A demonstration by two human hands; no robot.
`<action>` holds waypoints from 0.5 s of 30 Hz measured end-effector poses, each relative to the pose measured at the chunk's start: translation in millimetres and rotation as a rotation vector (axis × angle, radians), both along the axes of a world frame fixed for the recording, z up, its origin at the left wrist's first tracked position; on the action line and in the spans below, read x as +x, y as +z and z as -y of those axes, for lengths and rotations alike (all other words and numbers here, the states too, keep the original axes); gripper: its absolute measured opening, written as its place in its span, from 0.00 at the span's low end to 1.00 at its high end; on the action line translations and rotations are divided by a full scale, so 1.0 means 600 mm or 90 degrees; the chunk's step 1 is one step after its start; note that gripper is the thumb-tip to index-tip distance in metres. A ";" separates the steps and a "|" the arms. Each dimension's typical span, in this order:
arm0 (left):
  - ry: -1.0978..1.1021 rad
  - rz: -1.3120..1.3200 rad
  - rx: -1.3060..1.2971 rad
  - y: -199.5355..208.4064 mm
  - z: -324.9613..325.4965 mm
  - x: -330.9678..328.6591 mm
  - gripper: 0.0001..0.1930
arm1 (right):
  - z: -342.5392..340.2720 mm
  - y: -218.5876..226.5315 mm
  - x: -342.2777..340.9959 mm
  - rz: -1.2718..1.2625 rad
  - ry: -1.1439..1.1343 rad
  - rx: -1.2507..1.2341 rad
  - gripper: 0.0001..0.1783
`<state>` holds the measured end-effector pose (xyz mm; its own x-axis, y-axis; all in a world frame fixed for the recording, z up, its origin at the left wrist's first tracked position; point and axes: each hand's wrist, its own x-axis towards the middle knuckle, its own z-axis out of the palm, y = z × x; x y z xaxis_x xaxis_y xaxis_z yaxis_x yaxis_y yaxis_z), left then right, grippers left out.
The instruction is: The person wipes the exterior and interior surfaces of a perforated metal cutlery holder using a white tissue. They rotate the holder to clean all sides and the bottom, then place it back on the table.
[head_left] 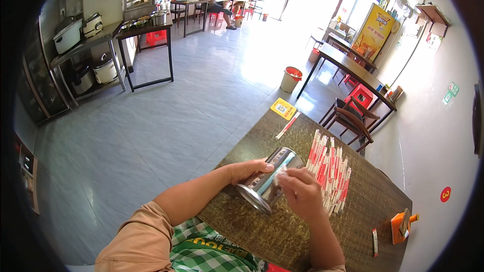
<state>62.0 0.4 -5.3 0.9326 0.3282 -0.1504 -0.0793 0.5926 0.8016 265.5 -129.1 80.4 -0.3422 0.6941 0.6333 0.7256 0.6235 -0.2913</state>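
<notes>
A shiny metal utensil holder (269, 185), a cylinder with small holes in its wall and a flared base, lies tilted over the table. My left hand (249, 170) is wrapped round its far-left side, thumb on top. Pressed to its wall is a small white wad (280, 173), like tissue or cloth, pinched in the fingers of my right hand (303, 187). Beside that hand, many paper-wrapped chopsticks (331, 163) in red and white sleeves are heaped on the dark table (370, 191). One more wrapped pair (288, 125) lies apart, beyond the holder.
A yellow code card (283, 109) sits at the table's far corner. At the right edge stand an orange box (402, 226) and a small packet (375, 243). Past the table are a wooden chair (350, 121), a bin (291, 79) and other tables; two people sit far off.
</notes>
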 end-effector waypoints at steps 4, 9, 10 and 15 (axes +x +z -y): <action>0.063 0.027 -0.013 -0.026 -0.005 0.006 0.43 | 0.017 0.005 -0.029 0.005 0.093 -0.035 0.16; 0.056 0.084 -0.049 -0.041 -0.011 0.010 0.37 | 0.024 0.003 -0.040 0.010 0.116 -0.036 0.17; 0.059 0.090 -0.057 -0.039 -0.009 0.010 0.37 | 0.024 0.003 -0.040 0.007 0.113 -0.035 0.17; 0.078 0.097 -0.062 -0.034 -0.001 0.010 0.40 | 0.025 0.001 -0.045 0.014 0.110 -0.002 0.17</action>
